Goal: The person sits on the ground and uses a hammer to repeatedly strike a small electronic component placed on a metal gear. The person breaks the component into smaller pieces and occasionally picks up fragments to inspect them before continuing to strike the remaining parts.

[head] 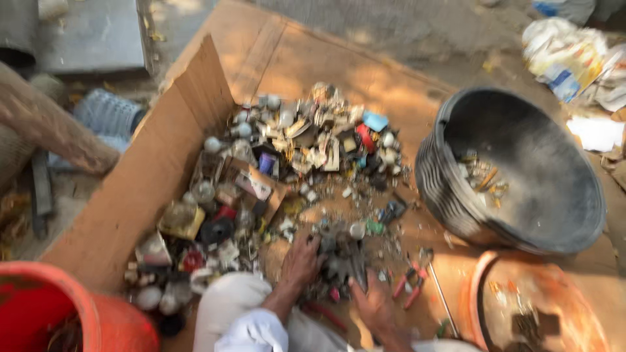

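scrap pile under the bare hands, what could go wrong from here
1. Both hands, left hand and right hand, dig bare into the scrap pile; sharp bits could cut the skin.
2. The pliers lie loose beside the right hand and could get knocked or buried.
3. Small pieces near the cardboard could scatter out of reach.

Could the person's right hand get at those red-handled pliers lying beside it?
Probably yes. The right hand rests in the scrap pile close to the red-handled pliers, which lie uncovered on the wooden board with nothing between them.
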